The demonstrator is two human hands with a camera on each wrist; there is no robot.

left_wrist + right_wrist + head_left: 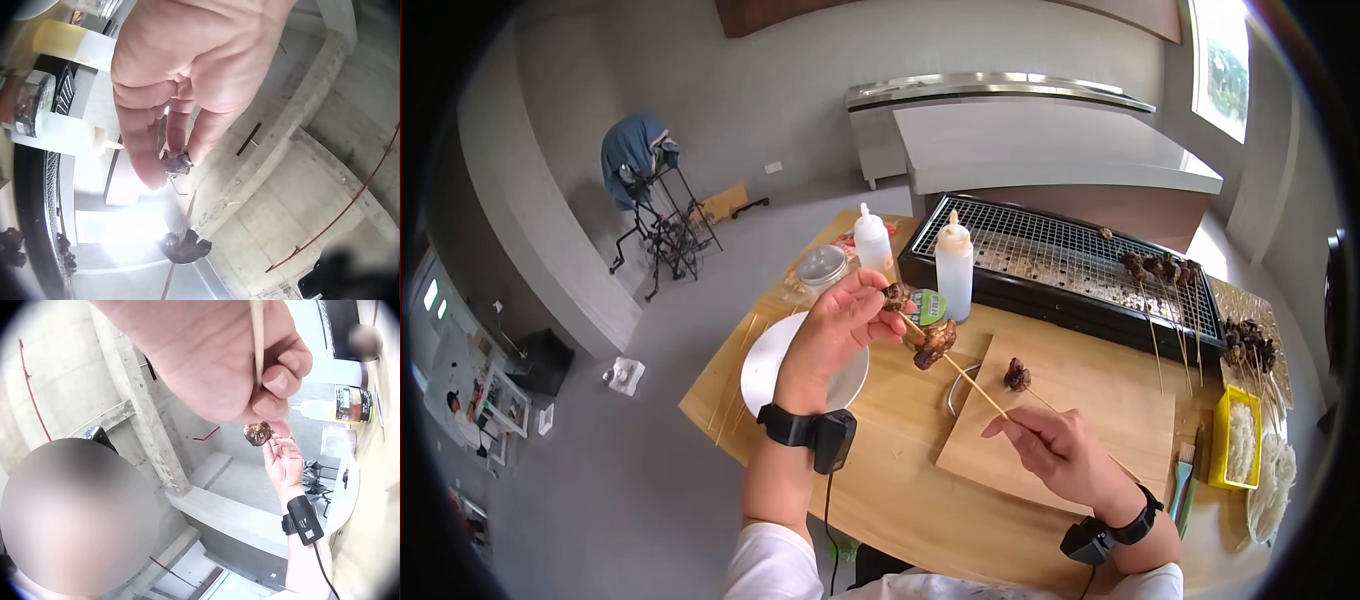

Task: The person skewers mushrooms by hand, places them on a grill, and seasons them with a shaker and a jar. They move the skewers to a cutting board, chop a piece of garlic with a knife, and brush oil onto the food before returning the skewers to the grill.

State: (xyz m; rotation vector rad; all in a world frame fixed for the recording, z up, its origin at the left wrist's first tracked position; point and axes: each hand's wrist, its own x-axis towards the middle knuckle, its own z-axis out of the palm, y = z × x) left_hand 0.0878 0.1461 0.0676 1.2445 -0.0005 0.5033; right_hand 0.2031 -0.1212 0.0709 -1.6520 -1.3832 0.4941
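My right hand [1055, 455] grips a wooden skewer [980, 388] that slants up to the left. A browned chunk [935, 343] is threaded on it. At its upper end my left hand [845, 325] pinches a smaller dark piece [896, 297] between thumb and fingers. In the left wrist view the left hand [187, 81] holds this piece [177, 164], apart from the larger chunk [185, 247]. The right wrist view shows the right hand [219, 362] with fingers curled round the stick [257, 337]. Another skewered piece [1018, 375] lies on the cutting board [1090, 400].
Behind the board stands a black grill [1050, 250] with several skewers at its right end. Squeeze bottles [954, 268], a lidded jar [821, 266] and a white plate [765, 370] are near the left hand. At right are a yellow container [1222, 440], a brush [1181, 478] and more skewers [1250, 345].
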